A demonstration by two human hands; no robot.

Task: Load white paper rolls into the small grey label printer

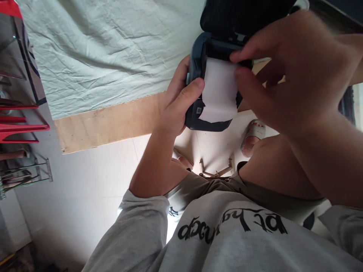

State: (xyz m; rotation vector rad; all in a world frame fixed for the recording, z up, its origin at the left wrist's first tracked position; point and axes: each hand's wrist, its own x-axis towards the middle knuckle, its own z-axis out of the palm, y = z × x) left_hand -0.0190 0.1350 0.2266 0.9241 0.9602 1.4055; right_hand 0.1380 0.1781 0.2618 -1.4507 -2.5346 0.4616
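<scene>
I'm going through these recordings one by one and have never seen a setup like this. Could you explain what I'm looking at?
There is no machine at work here, just a person using two bare hands. The single picture comes from a camera on that person's head, looking forward and down, so their own shirt and legs show below.

The left hand grips a small dark printer by its side. The printer's black lid is open, and a white paper roll sits inside. The right hand has its fingers at the roll's edge; whether they press on it is hard to tell.

Beyond, a wrinkled pale green cloth lies over a wooden board.
</scene>
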